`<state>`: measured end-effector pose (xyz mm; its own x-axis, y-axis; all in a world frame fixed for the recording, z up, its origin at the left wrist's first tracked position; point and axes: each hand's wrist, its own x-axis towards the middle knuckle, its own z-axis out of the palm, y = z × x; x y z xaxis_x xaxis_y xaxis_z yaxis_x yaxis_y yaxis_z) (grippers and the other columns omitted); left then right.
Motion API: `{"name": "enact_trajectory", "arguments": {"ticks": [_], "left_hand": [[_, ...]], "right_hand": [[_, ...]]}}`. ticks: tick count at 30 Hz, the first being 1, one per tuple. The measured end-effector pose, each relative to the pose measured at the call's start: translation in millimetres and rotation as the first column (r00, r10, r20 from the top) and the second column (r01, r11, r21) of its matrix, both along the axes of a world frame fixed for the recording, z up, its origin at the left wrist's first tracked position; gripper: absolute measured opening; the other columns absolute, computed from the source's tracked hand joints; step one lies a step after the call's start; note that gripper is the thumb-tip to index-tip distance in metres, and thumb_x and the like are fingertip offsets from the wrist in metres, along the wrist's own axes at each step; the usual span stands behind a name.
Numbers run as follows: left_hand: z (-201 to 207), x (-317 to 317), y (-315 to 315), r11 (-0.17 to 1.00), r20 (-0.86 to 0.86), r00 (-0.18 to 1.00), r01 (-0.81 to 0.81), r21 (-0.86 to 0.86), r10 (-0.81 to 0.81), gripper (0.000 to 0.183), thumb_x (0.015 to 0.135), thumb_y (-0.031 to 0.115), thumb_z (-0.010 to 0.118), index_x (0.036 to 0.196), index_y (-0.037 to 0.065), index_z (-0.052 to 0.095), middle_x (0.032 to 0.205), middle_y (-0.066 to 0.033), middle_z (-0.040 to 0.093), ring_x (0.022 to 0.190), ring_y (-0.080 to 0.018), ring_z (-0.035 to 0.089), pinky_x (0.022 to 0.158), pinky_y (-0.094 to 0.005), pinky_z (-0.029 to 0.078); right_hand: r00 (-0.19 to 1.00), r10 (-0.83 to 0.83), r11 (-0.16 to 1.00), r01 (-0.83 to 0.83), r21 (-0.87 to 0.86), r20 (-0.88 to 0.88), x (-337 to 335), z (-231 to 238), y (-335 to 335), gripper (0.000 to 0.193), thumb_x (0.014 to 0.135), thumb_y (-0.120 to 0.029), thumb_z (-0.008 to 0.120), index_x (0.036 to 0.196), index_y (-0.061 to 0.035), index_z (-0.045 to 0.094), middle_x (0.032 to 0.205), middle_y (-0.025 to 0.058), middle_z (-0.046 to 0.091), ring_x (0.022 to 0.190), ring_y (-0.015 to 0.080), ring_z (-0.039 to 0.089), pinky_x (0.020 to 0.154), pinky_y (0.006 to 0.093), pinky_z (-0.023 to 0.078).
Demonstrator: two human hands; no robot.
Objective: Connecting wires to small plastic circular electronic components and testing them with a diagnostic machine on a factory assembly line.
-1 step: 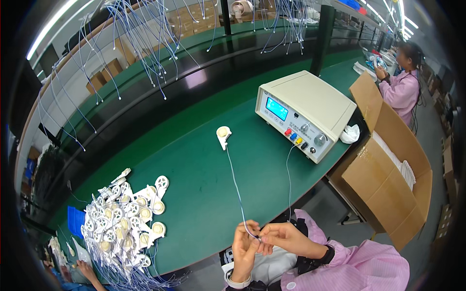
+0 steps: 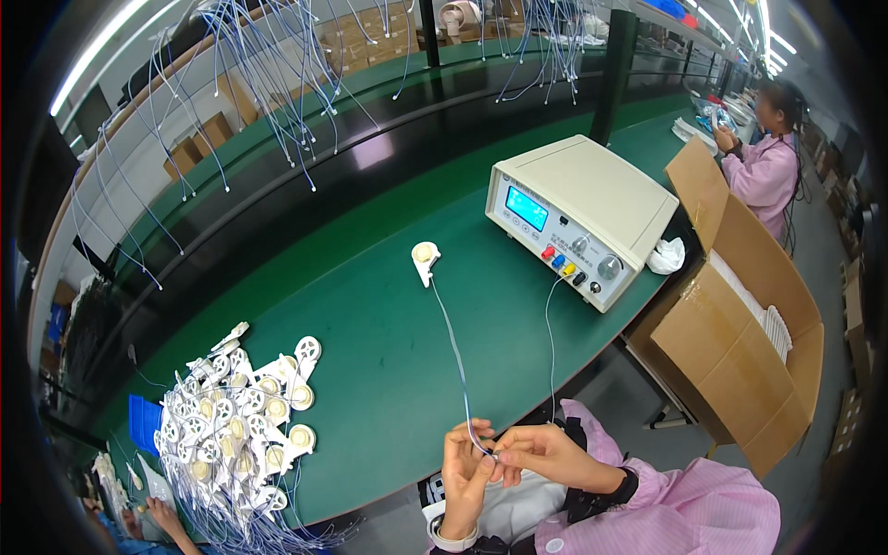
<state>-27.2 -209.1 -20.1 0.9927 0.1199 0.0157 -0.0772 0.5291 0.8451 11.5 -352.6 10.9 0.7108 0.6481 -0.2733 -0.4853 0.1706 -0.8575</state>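
A white plastic wheel-like part [image 2: 425,253] with a cream round centre lies on the green bench. Its thin blue-grey cable [image 2: 451,342] runs down toward me and into my left hand [image 2: 468,474], whose fingers are closed around it. My right hand [image 2: 553,455] pinches at the same spot, fingertips touching the left ones over a small dark connector [image 2: 491,453], mostly covered. From the beige bench tester [image 2: 583,213], a thin grey lead [image 2: 551,356] drops over the bench edge behind my right hand; where it ends is hidden.
A pile of similar white parts [image 2: 236,421] with trailing cables fills the left, beside a blue bin [image 2: 144,423]. Another person's hand [image 2: 166,520] is at lower left. Cables [image 2: 287,111] hang from the rail. An open cardboard box [image 2: 740,361] stands right; a person in pink [image 2: 768,176] works beyond.
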Motion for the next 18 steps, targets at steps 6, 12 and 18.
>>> {"name": "enact_trajectory", "arguments": {"ticks": [6,12,18], "left_hand": [[4.4,2.7,-7.0,1.0,-0.016,1.0,0.024,-0.006,-0.024,0.05,0.081,0.0,0.06,0.124,0.004,0.034,0.126,-0.0197,0.042,0.113,-0.0259,0.046,0.094,-0.0372,0.041],[3.1,4.4,-6.0,0.993,-0.007,0.993,0.118,-0.031,-0.118,0.062,0.075,-0.014,0.056,0.127,0.006,0.03,0.132,-0.0226,0.038,0.123,-0.0306,0.042,0.097,-0.0391,0.039],[-10.6,8.6,-4.0,0.953,0.131,0.98,0.175,-0.247,-0.146,0.072,0.087,0.03,0.057,0.142,0.006,0.017,0.143,-0.0281,0.025,0.132,-0.0377,0.03,0.108,-0.044,0.027]], "right_hand": [[0.966,0.01,0.986,0.033,-0.162,0.26,-0.8,8.2,-15.2,0.024,0.09,-0.01,0.059,0.109,0.0035,0.056,0.08,0.0094,0.068,0.069,0.0125,0.066,0.064,0.0231,0.053],[0.88,0.119,0.938,0.051,-0.342,0.459,-1.1,24.4,-26.6,0.017,0.088,-0.009,0.06,0.101,0.0019,0.057,0.074,0.0079,0.069,0.066,0.013,0.068,0.064,0.0227,0.054],[0.701,0.482,0.873,-0.435,-0.22,0.525,5.5,48.2,-49.5,0.013,0.087,-0.011,0.063,0.094,-0.0007,0.059,0.066,0.0029,0.064,0.052,0.0119,0.056,0.051,0.024,0.042]]}}
